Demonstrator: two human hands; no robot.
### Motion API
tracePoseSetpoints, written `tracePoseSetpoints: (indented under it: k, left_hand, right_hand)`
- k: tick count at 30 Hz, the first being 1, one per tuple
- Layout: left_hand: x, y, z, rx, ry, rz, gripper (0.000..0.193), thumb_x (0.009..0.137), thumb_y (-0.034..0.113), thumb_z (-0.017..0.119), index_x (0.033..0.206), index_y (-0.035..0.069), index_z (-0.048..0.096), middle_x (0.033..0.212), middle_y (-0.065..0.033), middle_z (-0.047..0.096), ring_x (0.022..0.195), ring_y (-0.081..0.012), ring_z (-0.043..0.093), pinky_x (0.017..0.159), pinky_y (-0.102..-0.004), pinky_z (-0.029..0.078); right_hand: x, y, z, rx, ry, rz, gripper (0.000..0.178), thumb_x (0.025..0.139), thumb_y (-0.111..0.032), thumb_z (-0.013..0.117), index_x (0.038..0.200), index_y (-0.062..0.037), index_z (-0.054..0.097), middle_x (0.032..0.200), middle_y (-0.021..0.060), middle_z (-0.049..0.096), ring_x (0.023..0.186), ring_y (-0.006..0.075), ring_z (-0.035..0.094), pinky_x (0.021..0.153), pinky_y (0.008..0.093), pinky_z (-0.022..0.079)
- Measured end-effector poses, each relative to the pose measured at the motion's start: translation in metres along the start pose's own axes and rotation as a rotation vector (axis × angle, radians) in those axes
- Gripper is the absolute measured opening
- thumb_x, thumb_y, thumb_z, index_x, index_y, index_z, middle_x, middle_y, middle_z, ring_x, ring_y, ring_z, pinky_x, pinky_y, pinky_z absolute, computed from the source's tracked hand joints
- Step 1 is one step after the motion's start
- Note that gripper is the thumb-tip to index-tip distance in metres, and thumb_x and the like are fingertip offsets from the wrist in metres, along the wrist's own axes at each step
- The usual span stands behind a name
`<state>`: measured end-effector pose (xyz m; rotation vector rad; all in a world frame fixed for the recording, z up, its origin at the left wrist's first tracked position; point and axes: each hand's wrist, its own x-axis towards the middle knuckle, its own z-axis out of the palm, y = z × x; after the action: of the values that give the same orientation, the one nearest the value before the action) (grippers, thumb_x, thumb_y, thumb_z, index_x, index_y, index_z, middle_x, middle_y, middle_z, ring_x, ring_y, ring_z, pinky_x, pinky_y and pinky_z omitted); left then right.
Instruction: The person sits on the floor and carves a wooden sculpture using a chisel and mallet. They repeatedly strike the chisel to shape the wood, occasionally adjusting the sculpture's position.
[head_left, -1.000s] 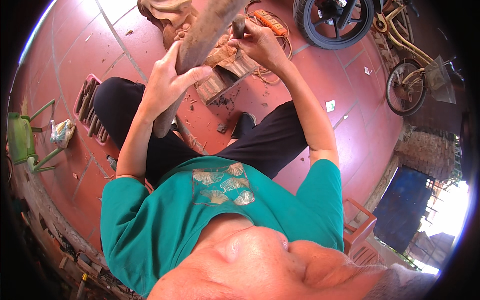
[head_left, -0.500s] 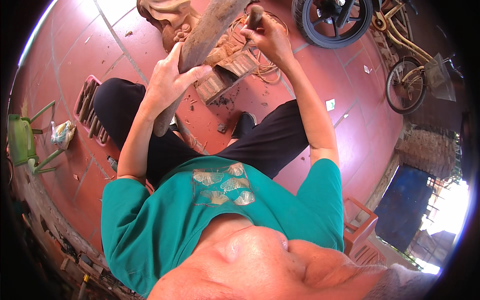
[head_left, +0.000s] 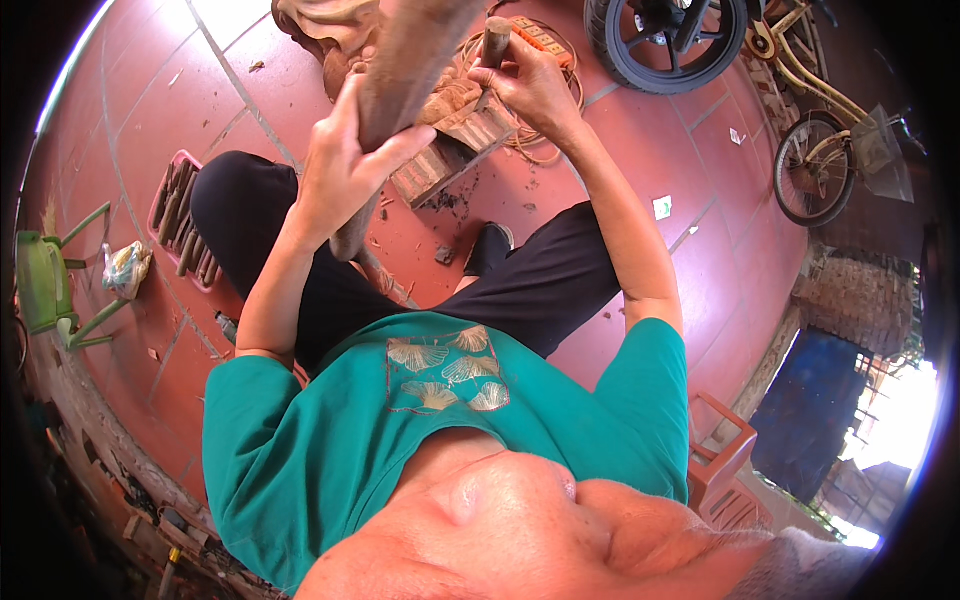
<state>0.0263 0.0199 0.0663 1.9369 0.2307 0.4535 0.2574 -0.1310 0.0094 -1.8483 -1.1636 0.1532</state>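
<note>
Fingers wrapped round it, my left hand [head_left: 335, 170] grips a thick wooden mallet [head_left: 405, 75], a long rounded club slanting from above my thigh up past the frame's top edge. My right hand [head_left: 535, 90] is closed on a chisel [head_left: 495, 42], its wooden handle pointing up. The chisel's tip is hidden from me by the hand and the wood. Below both hands lies a carved wooden piece [head_left: 318, 30], its swirling forms at the far left and its squared block end [head_left: 425, 172] nearest me. The mallet covers part of the carving.
A pink tray [head_left: 200, 280] of several tools sits left of my knee, near a green chair [head_left: 48, 280] and a plastic bag [head_left: 125, 268]. Coiled cable and an orange power strip [head_left: 545, 38] lie beyond my right hand. A motorbike wheel [head_left: 665, 50] and bicycle [head_left: 815, 165] stand right.
The mallet has tilted more upright, and its lower end has shifted right. My right hand and the chisel have moved slightly left and nearer, uncovering the orange power strip.
</note>
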Motion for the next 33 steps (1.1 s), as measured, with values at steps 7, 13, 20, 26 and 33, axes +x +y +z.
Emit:
tracePoseSetpoints:
  k: [7, 13, 20, 26, 33]
  left_hand:
    - [0.002, -0.004, -0.005, 0.079, -0.065, 0.007, 0.061, 0.087, 0.037, 0.08, 0.124, -0.005, 0.054, 0.091, -0.0203, 0.07, 0.084, -0.027, 0.071, 0.079, -0.0385, 0.054]
    - [-0.001, 0.0, -0.001, -0.016, 0.032, 0.02, 0.066, 0.087, 0.039, 0.08, 0.126, -0.006, 0.052, 0.095, -0.022, 0.07, 0.09, -0.031, 0.072, 0.083, -0.0399, 0.054]
    - [0.004, -0.022, -0.013, 0.085, -0.09, -0.045, 0.069, 0.087, 0.046, 0.077, 0.125, -0.007, 0.054, 0.096, -0.0243, 0.069, 0.09, -0.0363, 0.07, 0.084, -0.0427, 0.052]
    - [-0.001, -0.017, -0.025, -0.097, 0.076, -0.077, 0.045, 0.089, 0.03, 0.078, 0.118, -0.001, 0.061, 0.086, -0.0031, 0.065, 0.077, -0.0095, 0.062, 0.069, -0.0266, 0.051]
    - [-0.008, -0.015, -0.033, -0.308, 0.105, -0.157, 0.035, 0.092, 0.023, 0.075, 0.116, 0.002, 0.061, 0.078, 0.0007, 0.061, 0.063, -0.0056, 0.057, 0.055, -0.0235, 0.047]
  right_hand:
    - [0.0, -0.01, -0.002, 0.001, 0.0, -0.02, 0.033, 0.084, -0.023, 0.082, 0.101, -0.0037, 0.062, 0.081, 0.0123, 0.07, 0.071, 0.0241, 0.071, 0.067, 0.0377, 0.053]
    - [0.0, -0.02, 0.005, -0.15, 0.02, -0.13, 0.031, 0.084, -0.022, 0.082, 0.099, -0.0033, 0.061, 0.081, 0.015, 0.071, 0.072, 0.0297, 0.071, 0.067, 0.0408, 0.053]
    - [-0.002, -0.01, 0.001, -0.144, 0.035, -0.073, 0.037, 0.084, -0.025, 0.083, 0.103, -0.0027, 0.061, 0.081, 0.0147, 0.071, 0.074, 0.0288, 0.072, 0.067, 0.0401, 0.054]
    - [-0.002, -0.021, -0.02, -0.063, 0.014, 0.073, 0.029, 0.088, -0.014, 0.08, 0.109, -0.0006, 0.065, 0.094, 0.0054, 0.074, 0.087, 0.0133, 0.071, 0.083, 0.0313, 0.059]
    - [-0.004, -0.03, -0.003, 0.177, -0.03, 0.059, 0.028, 0.09, -0.015, 0.078, 0.111, -0.0026, 0.065, 0.098, 0.0054, 0.073, 0.09, 0.0138, 0.071, 0.083, 0.03, 0.057]
